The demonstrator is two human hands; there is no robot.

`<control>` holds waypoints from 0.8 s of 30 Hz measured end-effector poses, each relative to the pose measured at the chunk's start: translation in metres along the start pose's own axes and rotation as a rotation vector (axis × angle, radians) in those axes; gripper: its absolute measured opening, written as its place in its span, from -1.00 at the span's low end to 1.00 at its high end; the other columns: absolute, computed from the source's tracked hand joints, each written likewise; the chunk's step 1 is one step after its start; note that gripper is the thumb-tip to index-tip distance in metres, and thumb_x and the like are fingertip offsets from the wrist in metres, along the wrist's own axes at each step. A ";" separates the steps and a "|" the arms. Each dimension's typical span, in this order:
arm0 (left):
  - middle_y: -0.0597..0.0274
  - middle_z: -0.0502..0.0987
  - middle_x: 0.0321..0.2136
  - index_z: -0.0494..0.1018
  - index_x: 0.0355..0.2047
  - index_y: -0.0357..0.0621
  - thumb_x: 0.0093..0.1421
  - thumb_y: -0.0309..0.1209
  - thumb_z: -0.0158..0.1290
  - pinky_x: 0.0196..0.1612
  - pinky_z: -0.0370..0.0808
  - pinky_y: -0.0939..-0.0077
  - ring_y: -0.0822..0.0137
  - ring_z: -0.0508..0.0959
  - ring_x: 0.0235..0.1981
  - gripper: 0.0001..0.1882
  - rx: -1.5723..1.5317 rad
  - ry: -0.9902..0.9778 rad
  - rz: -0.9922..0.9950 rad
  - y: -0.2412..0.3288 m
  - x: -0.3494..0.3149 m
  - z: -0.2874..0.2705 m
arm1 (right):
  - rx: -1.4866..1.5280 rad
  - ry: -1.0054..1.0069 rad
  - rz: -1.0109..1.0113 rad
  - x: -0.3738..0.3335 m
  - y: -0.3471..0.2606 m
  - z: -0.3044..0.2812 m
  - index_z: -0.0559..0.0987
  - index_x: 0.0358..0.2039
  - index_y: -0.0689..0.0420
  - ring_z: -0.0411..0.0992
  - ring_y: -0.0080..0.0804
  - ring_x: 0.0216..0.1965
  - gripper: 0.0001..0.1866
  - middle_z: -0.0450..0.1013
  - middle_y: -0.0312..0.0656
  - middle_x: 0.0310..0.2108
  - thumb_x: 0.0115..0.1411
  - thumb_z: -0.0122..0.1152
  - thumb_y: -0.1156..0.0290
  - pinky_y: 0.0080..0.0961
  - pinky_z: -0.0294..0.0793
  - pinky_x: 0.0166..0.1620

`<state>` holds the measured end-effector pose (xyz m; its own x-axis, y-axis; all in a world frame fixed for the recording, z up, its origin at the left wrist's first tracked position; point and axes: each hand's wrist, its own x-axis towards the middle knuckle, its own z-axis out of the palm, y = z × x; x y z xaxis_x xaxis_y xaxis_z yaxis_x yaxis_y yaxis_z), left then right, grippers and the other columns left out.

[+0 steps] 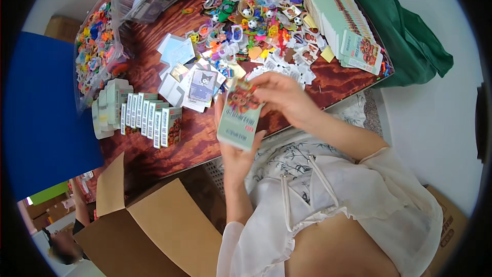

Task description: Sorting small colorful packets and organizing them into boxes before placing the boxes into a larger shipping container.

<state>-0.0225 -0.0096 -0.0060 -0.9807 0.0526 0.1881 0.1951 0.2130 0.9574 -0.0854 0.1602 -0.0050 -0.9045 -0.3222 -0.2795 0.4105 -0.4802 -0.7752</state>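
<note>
A small pale-green printed carton (pixel 237 123) is tilted in front of me, just over the table's near edge. My left hand (pixel 239 160) is closed around it from below, with the thumb at its right side. At its upper right corner my right hand (pixel 285 97) is closed, fingertips pinched on the top edge; whether anything else is between them is hidden. Just beyond lie loose picture cards (pixel 202 84) and a heap of white paper slips (pixel 289 73). Similar filled cartons (pixel 154 120) stand in a row to the left.
Small colourful toys (pixel 256 18) spread over the patterned table (pixel 192 151). A clear bag of toys (pixel 95 46) and green cartons (pixel 106 105) are at left; stacked flat cartons (pixel 330 13) and a green bag (pixel 410 41) at right. An open cardboard box (pixel 174 225) stands below; another person (pixel 66 246) is lower left.
</note>
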 end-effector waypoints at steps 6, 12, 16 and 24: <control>0.02 0.23 0.23 0.03 0.27 -0.22 -0.10 -0.60 0.37 0.08 0.49 0.36 0.24 0.37 0.12 -0.02 -0.283 0.350 -0.063 0.003 -0.005 -0.027 | -0.892 -0.194 -0.208 0.042 0.017 0.036 0.51 -0.08 0.19 0.55 -0.36 -0.25 -0.70 0.51 -0.16 -0.25 0.21 0.22 0.37 -0.41 0.56 -0.31; -0.07 0.35 -0.01 0.30 0.10 -0.28 -0.14 -0.40 0.43 0.12 0.29 0.10 -0.11 0.33 0.05 -0.21 0.655 0.343 -0.181 0.001 -0.008 -0.047 | -1.658 0.037 -0.683 0.094 0.029 0.067 0.35 -0.04 0.37 0.52 -0.13 -0.28 -0.25 0.34 0.04 -0.17 -0.19 0.55 0.32 -0.28 0.55 -0.40; -0.05 0.37 0.01 0.30 0.11 -0.25 -0.15 -0.41 0.42 0.13 0.28 0.09 -0.05 0.31 0.09 -0.20 0.836 0.308 -0.243 -0.008 -0.020 -0.054 | -1.626 0.065 -0.577 0.102 0.029 0.069 0.34 0.03 0.28 0.49 -0.02 -0.31 -0.21 0.31 -0.01 -0.15 -0.21 0.55 0.34 -0.21 0.52 -0.31; -0.11 0.32 0.08 0.28 0.11 -0.30 -0.16 -0.47 0.42 0.17 0.26 0.06 -0.10 0.30 0.13 -0.19 0.798 0.263 -0.207 -0.014 -0.021 -0.055 | -1.000 -0.025 -0.362 0.118 0.001 0.037 0.47 -0.41 0.26 0.42 -0.43 -0.55 -0.76 0.36 -0.17 -0.65 0.01 0.34 0.41 -0.37 0.35 -0.45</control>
<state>-0.0056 -0.0672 -0.0109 -0.9487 -0.2690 0.1661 -0.1351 0.8200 0.5561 -0.1875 0.0916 -0.0176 -0.9465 -0.3164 0.0641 -0.1744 0.3341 -0.9263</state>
